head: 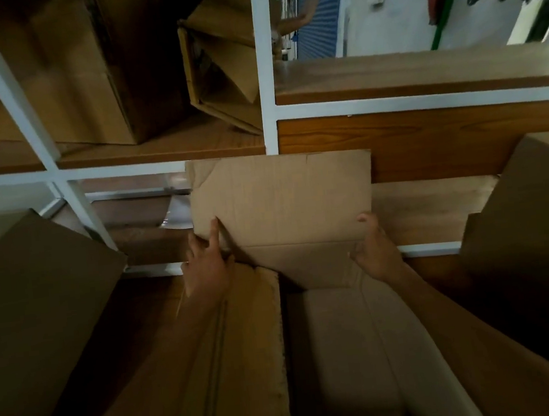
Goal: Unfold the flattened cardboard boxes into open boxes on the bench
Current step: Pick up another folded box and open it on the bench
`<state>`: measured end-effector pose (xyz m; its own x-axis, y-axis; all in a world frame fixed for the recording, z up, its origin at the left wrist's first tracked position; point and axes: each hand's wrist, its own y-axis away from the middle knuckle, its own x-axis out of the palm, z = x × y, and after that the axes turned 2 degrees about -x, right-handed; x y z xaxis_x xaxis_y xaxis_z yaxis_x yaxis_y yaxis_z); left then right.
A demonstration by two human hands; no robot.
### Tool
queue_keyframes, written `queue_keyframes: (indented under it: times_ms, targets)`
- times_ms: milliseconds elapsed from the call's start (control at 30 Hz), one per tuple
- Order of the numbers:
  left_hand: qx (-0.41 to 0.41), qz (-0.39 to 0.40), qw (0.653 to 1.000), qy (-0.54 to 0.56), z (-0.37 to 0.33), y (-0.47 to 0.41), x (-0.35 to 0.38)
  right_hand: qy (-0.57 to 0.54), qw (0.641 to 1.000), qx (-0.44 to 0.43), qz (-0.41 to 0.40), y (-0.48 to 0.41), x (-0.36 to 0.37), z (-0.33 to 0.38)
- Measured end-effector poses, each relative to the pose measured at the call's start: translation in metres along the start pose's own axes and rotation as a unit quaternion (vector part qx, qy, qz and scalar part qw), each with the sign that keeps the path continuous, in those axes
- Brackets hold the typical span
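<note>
White shelf framing (264, 73) over wooden boards backs the bench (429, 207), with opened boxes (83, 75) stored up at the left. Below, the left hand (206, 265) pinches the left edge of the far flap (282, 200), thumb laid on its face. The right hand (374, 251) grips the opposite corner, hands well apart, seemingly to fold that flap outward and square the cardboard box (315, 356) standing before the person.

Plain brown box (282, 197), white shelf frame (262, 56)
</note>
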<state>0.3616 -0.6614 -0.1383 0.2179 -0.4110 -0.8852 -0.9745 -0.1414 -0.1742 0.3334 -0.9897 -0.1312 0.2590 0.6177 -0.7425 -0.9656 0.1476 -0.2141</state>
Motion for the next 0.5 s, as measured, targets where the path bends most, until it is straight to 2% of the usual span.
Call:
queue_keyframes:
  times_ms: [167,333,500]
  targets:
    - [-0.014,0.01,0.999,-0.03,0.011,0.037,-0.009,-0.01,1.0,0.0,0.008,0.033,-0.001,0.002]
    - [-0.042,0.016,0.994,-0.1,0.015,0.085,-0.023,0.162,0.985,0.0,0.066,0.065,-0.002,0.004]
    - [-0.075,0.033,0.987,-0.139,0.024,0.115,-0.032,0.263,0.962,-0.025,0.076,0.085,-0.005,0.007]
